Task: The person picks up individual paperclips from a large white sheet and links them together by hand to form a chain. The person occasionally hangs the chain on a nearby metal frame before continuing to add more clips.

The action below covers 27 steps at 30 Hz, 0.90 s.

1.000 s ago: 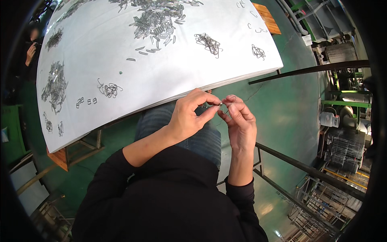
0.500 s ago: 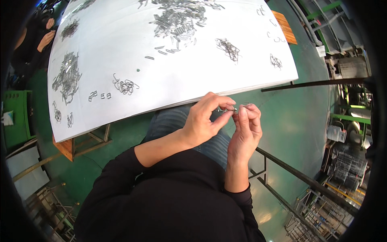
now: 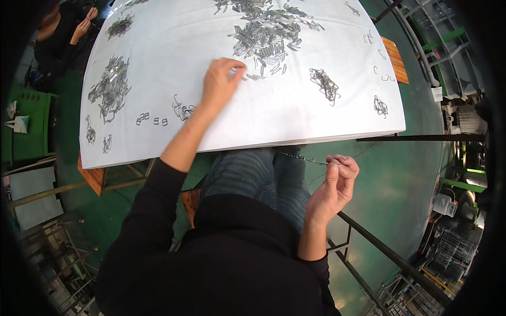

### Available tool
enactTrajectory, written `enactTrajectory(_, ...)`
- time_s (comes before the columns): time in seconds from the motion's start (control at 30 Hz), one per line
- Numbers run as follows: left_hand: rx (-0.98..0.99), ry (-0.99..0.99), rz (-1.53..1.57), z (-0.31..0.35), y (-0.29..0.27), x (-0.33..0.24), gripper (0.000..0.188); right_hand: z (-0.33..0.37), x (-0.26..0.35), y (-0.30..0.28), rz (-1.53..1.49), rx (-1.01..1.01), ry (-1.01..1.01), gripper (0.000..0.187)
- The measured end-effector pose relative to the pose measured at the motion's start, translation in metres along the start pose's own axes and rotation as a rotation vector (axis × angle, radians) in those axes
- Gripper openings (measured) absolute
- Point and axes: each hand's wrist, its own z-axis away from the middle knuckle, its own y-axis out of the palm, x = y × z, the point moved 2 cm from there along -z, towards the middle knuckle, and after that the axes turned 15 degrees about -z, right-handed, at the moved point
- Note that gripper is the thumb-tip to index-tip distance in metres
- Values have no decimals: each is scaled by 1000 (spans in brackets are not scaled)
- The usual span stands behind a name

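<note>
My right hand (image 3: 334, 184) is raised beyond the table's near edge, over the floor beside my legs. Its thumb and fingers pinch one end of a thin metal chain (image 3: 300, 157), which stretches left toward my knees. My left hand (image 3: 221, 81) reaches over the white tabletop (image 3: 253, 118), thumb and forefinger brought together by the near edge of a large heap of small metal loops (image 3: 269, 42). Whatever sits between those fingertips is too small to make out. Bent wire pieces (image 3: 183, 110) lie partly behind my left forearm.
Further piles of wire pieces lie at the left (image 3: 112, 87) and right (image 3: 325, 85) of the table, with a few loose hooks (image 3: 375, 68) near the right edge. A person's hands (image 3: 84, 25) show at the far left. Metal rails (image 3: 390, 247) stand to my right.
My hands were together over my lap. My left hand has gone forward and left onto the table, while the right stays back with the chain. The view has shifted, showing more table.
</note>
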Motion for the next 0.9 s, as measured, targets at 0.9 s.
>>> enactTrajectory(0.9,662,-18,956,68,-42,-159,7,1,-3,-12,265,66,-32,10)
